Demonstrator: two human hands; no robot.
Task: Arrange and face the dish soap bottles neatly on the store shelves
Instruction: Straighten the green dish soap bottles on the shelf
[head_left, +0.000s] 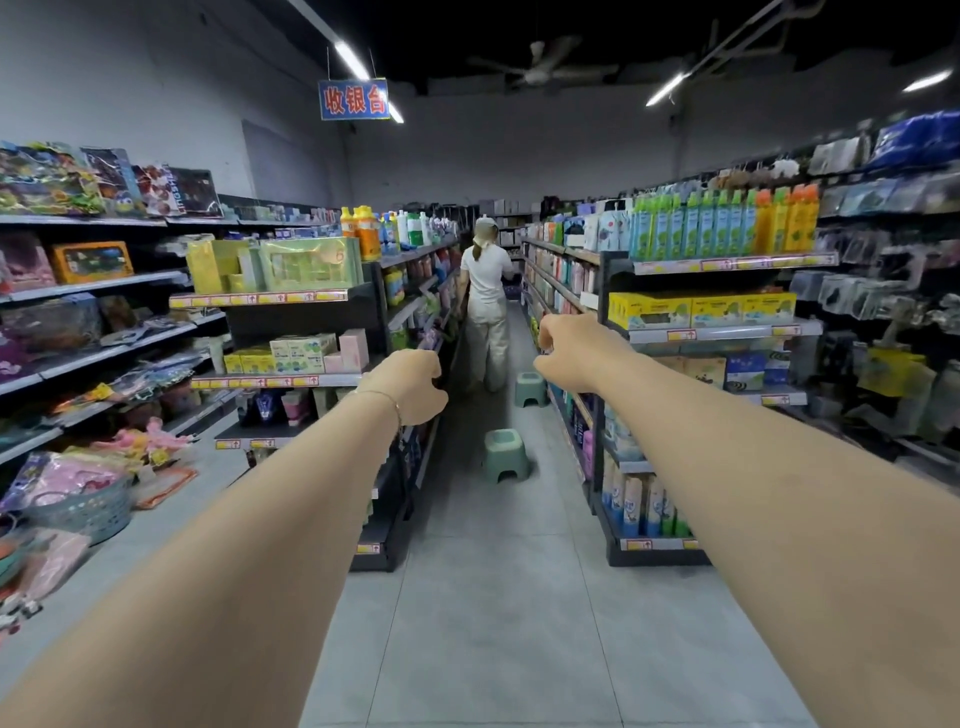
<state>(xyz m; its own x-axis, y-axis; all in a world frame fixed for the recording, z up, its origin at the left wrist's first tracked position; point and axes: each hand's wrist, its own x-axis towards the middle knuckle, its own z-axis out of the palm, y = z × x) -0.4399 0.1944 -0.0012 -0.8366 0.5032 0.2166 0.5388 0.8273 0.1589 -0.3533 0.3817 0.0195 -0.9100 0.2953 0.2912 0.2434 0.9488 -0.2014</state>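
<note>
both hands curl away from the camera, so the left hand (410, 382) and right hand (563, 353) hide their fingers and palms. beyond the fingers, the bottles (387, 231) are too small for labels to read. right of the fingers, the hanging goods (883, 291) blur.

both arms stretched forward, left hand (410, 384) and right hand (569, 353) loosely curled, empty.

Two bare forearms reach into view from the bottom edge, with no sleeves showing on either. The left hand (410, 384) has a thin gold-toned chain bracelet (387, 397) around its wrist, just behind the knuckles. The right hand (569, 353), across from the bracelet, wears nothing on wrist or fingers that can be seen.
</note>
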